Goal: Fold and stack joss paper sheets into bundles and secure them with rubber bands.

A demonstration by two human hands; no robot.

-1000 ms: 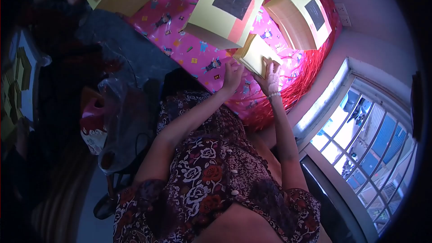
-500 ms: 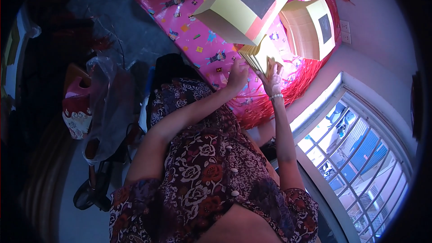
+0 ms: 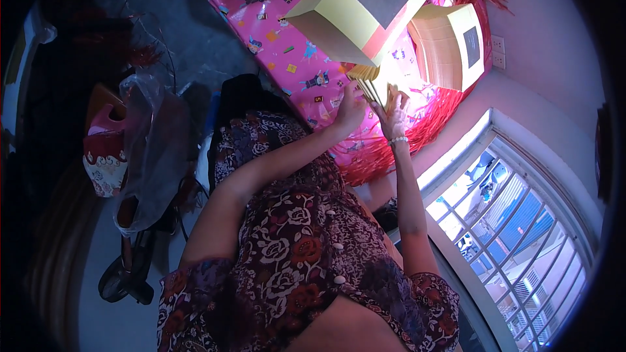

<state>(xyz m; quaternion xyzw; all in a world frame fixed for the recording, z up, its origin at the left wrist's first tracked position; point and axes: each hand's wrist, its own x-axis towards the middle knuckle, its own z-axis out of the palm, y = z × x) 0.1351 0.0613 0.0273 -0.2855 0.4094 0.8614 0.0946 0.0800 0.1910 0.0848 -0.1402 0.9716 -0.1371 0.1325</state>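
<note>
Nearest is the dark maroon garment with cream and red roses (image 3: 293, 241) that the person wears. To its left hangs a clear, crumpled plastic bag (image 3: 153, 150); I cannot tell what is in it. Just beside it is a pink, maroon and cream patterned bag with a handle opening (image 3: 105, 163), its contents also hidden.

Farther out, the right hand (image 3: 395, 117) holds the near end of a thin stack of pale-yellow paper sheets (image 3: 387, 77), which lies on the surface covered in pink cartoon-print sheeting (image 3: 280, 68). The left hand (image 3: 352, 109) is at the stack's left edge, fingers curled narrowly; whether it pinches a sheet I cannot tell. A second ago those edges lay closer together; now they are fanned into separate leaves. The other person's hand then at the upper left is out of view.

Red shredded fringe (image 3: 427, 129) runs along the right side of the surface. Beyond the thin stack stands a tall pale-yellow paper block with a dark square (image 3: 339, 6), and to its right a similar, curved block with a dark rectangle (image 3: 443, 45).
</note>
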